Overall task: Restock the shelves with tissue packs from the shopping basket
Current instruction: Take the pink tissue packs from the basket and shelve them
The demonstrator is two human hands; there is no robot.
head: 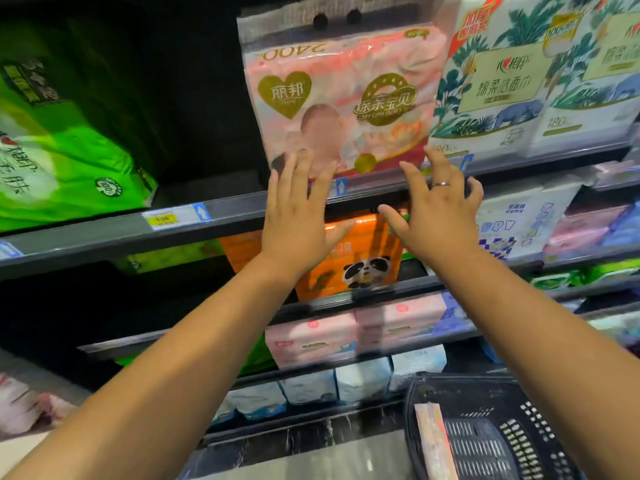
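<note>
Pink tissue pack (343,102) stands upright on the upper shelf (104,233). Left hand (298,216) and right hand (436,216), fingers spread and holding nothing, lie at its lower edge. Likely light, soft, slick-filmed: grasp both sides.

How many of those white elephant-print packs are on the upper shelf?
2. One white elephant pack stands right of the pink baby pack; the second elephant pack is beside it at the picture's right edge. More may be hidden behind them or out of frame.
</note>
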